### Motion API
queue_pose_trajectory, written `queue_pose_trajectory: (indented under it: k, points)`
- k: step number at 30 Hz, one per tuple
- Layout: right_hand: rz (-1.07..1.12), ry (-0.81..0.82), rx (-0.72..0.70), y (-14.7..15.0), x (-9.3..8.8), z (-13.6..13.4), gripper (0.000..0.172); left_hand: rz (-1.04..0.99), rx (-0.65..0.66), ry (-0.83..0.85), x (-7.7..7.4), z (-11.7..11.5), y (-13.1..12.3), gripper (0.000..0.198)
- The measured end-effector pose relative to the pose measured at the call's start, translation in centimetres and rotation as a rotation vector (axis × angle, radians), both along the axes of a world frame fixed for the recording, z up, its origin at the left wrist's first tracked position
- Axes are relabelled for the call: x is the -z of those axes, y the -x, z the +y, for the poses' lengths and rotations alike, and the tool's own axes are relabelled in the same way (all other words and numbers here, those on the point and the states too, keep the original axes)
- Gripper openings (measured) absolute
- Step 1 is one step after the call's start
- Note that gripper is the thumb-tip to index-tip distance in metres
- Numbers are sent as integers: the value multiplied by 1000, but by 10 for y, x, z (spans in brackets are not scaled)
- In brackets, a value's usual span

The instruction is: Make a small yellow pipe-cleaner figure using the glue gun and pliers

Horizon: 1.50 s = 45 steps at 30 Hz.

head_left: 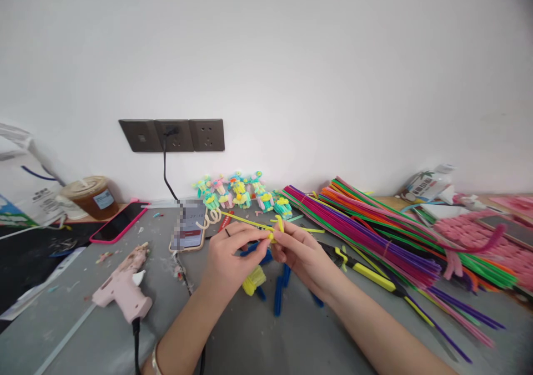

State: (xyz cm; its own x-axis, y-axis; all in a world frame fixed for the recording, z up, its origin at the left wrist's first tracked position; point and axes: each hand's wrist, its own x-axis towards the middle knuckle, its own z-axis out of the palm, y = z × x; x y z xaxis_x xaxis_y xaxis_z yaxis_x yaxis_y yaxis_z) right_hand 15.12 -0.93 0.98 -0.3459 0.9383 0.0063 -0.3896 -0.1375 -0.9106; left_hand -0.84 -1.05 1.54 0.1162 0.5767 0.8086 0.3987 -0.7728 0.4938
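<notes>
Both hands meet over the middle of the grey mat, pinching a yellow pipe cleaner (280, 223) that is bent into a small loop. My left hand (233, 253), with a dark ring on one finger, grips it from the left between thumb and fingertips. From the other side, my right hand (303, 256) holds the bent part, its lower fingers curled. Beneath the hands lie a folded yellow piece (254, 279) and several blue pipe cleaner pieces (278, 294), partly hidden. Just behind the fingers a straight yellow strand (245, 219) stretches across the mat.
Long pipe cleaner bundles (358, 236) and a yellow-black handled tool (375, 275) lie right. Small pastel figures (239, 189) stand along the wall. On the left are a pink glue gun (127, 286), a phone with a pink case (120, 222), a plugged-in phone (189, 228) and a drink cup (94, 197).
</notes>
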Motion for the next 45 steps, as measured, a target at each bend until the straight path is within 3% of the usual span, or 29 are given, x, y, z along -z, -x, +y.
queue_pose_trajectory:
  k: [11,19,31,40,45]
  points:
    - [18,11,-8,-1,3,3,29,29,-11,213,-2,-1,0,19]
    - [86,64,-80,-1,-1,2,26,-67,74,348,0,1,-1,11]
    - [93,91,-93,-2,0,2,26,-97,108,363,1,2,0,8]
    - [-13,53,-184,-13,-2,9,27,-400,378,860,-4,4,3,24]
    - [-42,55,-141,-13,-2,11,31,-578,498,1084,-6,2,0,31]
